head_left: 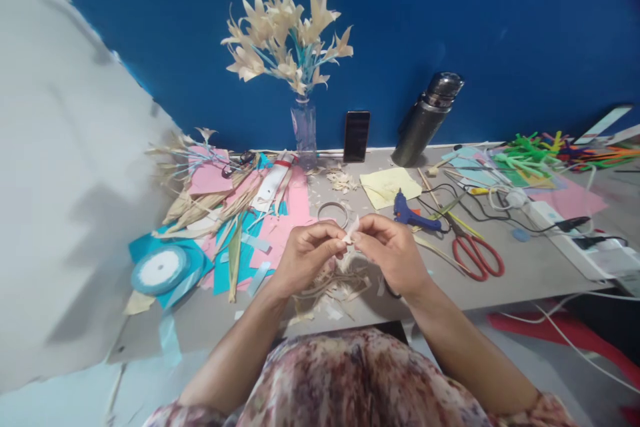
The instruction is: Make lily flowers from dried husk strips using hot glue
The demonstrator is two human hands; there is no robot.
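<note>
Between my two hands is a small pale piece of corn husk (353,228), pinched by the fingers of both. My left hand (313,250) grips its lower left side with thumb and forefinger. My right hand (390,248) grips it from the right, the tip of the piece pointing up. Just behind them lies a roll of tape (333,213). Under my hands are husk scraps (335,287) spread on the table. To the right rest a blue glue gun (413,215) and red-handled scissors (475,255).
A clear bottle (304,130) holds several husk flowers (285,30) at the back. Beside it stand a phone (357,137) and a steel flask (427,119). A ribbon spool (160,269) and coloured paper (273,233) lie left; a power strip (565,240) with cables and green pipe cleaners (530,153) are right.
</note>
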